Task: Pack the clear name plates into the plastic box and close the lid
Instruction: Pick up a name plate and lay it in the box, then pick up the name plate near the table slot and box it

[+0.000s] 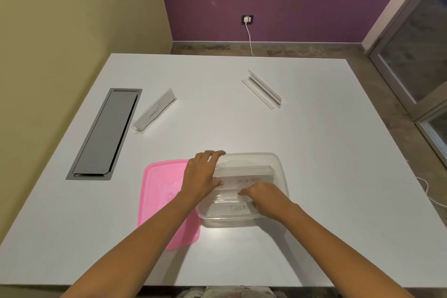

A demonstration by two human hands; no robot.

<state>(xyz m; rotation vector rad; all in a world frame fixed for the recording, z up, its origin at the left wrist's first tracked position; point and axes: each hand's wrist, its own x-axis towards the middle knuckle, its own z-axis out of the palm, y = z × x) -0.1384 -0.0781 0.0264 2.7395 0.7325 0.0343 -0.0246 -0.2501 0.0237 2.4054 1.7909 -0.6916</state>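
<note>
**Both hands inside the open box, two name plates outside it**

1. Grey hatch [104, 134], left of frame: a long, flat, matt metal cover set flush into the smooth white table [314, 176].

2. Left name plate [154, 110], just right of the hatch: a long clear plastic strip with a folded foot, standing on the table at a slant. A paper insert carries handwriting that appears upside down from this view.

3. Pink lid [162, 196], lower centre-left: a rounded rectangle of glossy, translucent plastic, lying flat on the table. Its right edge sits just beside the box; the left forearm crosses over it.

4. Left hand [202, 176]: placed over the left rim of the box. The fingers are spread, with fingertips curled over the far left corner and the thumb resting on a plate inside.

5. Plastic box [281, 169], centre: clear, thin-walled, rectangular with rounded corners, uncovered. Several clear plates lie stacked lengthwise inside. The nearest one [238, 208] reads "TIGER".

6. Right hand [262, 195]: reaching into the near right part of the box. The fingers are pressed together and bent down onto the plates; whether they pinch one cannot be told.

7. Right name plate [262, 89], upper right of centre: clear plastic, L-shaped in section, lying diagonally on the table, well apart from the box.
</note>
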